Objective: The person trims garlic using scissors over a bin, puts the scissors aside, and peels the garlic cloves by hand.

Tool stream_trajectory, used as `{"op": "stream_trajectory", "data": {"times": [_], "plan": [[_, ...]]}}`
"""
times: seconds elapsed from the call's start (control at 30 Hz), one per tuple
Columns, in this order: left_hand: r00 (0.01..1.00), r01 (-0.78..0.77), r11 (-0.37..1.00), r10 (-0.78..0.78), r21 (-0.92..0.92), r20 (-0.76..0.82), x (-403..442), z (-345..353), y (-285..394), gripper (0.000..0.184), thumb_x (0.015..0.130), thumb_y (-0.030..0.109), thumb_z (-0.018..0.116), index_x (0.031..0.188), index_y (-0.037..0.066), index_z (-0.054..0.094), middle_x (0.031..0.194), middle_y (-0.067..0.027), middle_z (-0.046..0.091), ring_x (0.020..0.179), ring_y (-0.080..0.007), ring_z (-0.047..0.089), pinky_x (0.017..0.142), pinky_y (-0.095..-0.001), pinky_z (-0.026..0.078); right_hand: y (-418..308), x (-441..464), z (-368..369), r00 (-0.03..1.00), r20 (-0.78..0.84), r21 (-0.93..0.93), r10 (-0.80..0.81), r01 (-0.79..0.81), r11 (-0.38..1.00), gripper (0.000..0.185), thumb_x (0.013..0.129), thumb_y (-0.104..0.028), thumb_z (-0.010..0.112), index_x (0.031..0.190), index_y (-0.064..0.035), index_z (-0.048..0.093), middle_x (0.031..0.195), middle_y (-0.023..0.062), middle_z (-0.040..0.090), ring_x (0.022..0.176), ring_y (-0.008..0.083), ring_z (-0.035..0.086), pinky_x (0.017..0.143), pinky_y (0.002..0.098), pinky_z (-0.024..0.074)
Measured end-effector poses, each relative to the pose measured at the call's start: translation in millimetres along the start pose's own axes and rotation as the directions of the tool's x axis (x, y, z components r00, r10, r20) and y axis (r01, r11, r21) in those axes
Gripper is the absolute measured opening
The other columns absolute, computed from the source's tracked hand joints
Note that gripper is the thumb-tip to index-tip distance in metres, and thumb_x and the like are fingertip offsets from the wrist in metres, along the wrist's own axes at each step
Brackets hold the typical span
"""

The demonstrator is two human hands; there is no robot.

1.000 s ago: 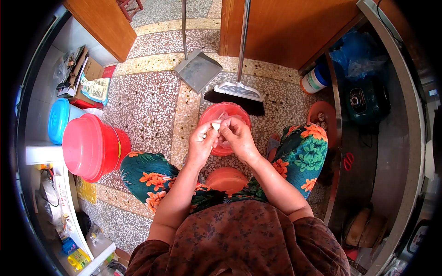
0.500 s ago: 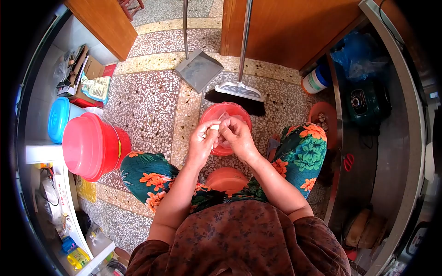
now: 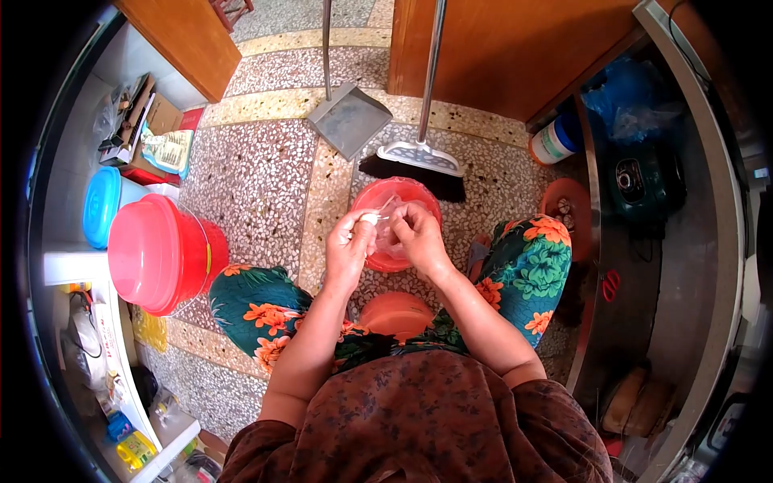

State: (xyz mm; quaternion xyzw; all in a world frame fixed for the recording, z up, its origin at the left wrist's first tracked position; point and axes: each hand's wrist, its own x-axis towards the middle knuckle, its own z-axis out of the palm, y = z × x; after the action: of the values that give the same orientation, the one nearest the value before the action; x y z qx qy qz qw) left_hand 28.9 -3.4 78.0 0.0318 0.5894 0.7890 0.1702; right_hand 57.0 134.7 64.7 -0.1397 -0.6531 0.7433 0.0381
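Note:
Over a red basin [image 3: 423, 191], my left hand [image 3: 348, 251] is closed around a pale garlic clove [image 3: 369, 218], pinched between thumb and fingers. My right hand [image 3: 423, 241] sits just beside it with thumb and forefinger pressed together; a thin whitish sliver, which looks like peel, shows between the two hands. Clear plastic film [image 3: 390, 203] lies inside the basin, partly hidden by my hands. To the right of my knee, an orange-red bowl [image 3: 555, 193] holds several garlic bulbs [image 3: 565, 214].
A broom [image 3: 420, 157] and a grey dustpan [image 3: 350, 121] stand just beyond the basin. Left are a lidded red bucket [image 3: 149, 253] and a blue-lidded tub [image 3: 101, 208]. An orange-red plastic object [image 3: 396, 314] is between my legs. Red scissors [image 3: 610, 286] hang on the right cabinet.
My hands have drawn slightly apart. The clove now shows whiter at the left fingertips, with a thin sliver between the hands. The view has shifted a little.

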Motion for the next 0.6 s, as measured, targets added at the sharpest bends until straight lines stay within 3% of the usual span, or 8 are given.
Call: {"op": "stream_trajectory", "data": {"times": [0.2,0.27,0.37,0.4,0.47,0.6], "plan": [[1.000,0.000,1.000,-0.001,-0.012,-0.031,1,-4,3,0.021,0.097,0.014,0.049,0.109,-0.001,0.057,0.070,-0.0011,0.049,0.059,-0.0065,0.043,0.053,-0.0208,0.038,39,17,-7,0.991,-0.109,-0.144,0.075,-0.090,0.985,0.013,0.090,-0.010,0.056,0.083,-0.0003,0.059,0.065,0.0030,0.057,0.054,0.0092,0.053,0.050,0.0260,0.0442],[0.999,-0.011,1.000,0.010,-0.014,-0.039,0,-6,3,0.021,0.097,0.014,0.048,0.110,-0.001,0.057,0.070,-0.0009,0.049,0.059,-0.0064,0.043,0.053,-0.0208,0.038,50,20,-9,0.983,-0.166,-0.313,0.084,-0.133,0.940,0.013,0.086,-0.009,0.060,0.080,0.0024,0.062,0.063,0.0085,0.061,0.053,0.0131,0.058,0.050,0.0295,0.0458],[0.998,-0.007,0.999,0.005,-0.036,-0.057,-1,-8,3,0.020,0.096,0.013,0.051,0.108,-0.001,0.057,0.070,0.0003,0.051,0.058,-0.0051,0.044,0.052,-0.0191,0.037,84,31,-16,0.974,-0.195,-0.418,0.119,-0.192,0.888,0.013,0.081,-0.009,0.063,0.079,0.0041,0.064,0.066,0.0147,0.064,0.055,0.0180,0.061,0.053,0.0331,0.0474],[0.998,-0.004,0.999,0.002,-0.035,-0.067,-1,-9,3,0.020,0.096,0.013,0.051,0.108,-0.001,0.057,0.070,0.0003,0.051,0.058,-0.0051,0.044,0.052,-0.0191,0.037,91,32,-15,0.974,-0.187,-0.419,0.125,-0.195,0.887,0.013,0.081,-0.009,0.063,0.079,0.0041,0.064,0.066,0.0147,0.064,0.055,0.0180,0.061,0.053,0.0331,0.0474],[0.996,0.018,0.999,-0.022,-0.044,-0.090,-2,-11,2,0.020,0.095,0.012,0.051,0.109,-0.001,0.057,0.070,0.0004,0.050,0.057,-0.0052,0.043,0.052,-0.0191,0.037,103,34,-16,0.973,-0.214,-0.460,0.082,-0.174,0.871,0.016,0.086,-0.007,0.059,0.077,0.0049,0.064,0.059,0.0051,0.059,0.048,0.0120,0.054,0.047,0.0275,0.0450],[0.994,0.003,0.997,-0.011,-0.075,-0.105,-5,-15,1,0.019,0.095,0.011,0.052,0.109,-0.001,0.057,0.071,0.0001,0.051,0.058,-0.0052,0.044,0.052,-0.0192,0.037,147,44,-26,0.978,-0.187,-0.470,0.088,-0.168,0.866,0.015,0.086,-0.005,0.056,0.080,0.0053,0.065,0.061,0.0060,0.060,0.049,0.0123,0.054,0.047,0.0274,0.0457]]}}
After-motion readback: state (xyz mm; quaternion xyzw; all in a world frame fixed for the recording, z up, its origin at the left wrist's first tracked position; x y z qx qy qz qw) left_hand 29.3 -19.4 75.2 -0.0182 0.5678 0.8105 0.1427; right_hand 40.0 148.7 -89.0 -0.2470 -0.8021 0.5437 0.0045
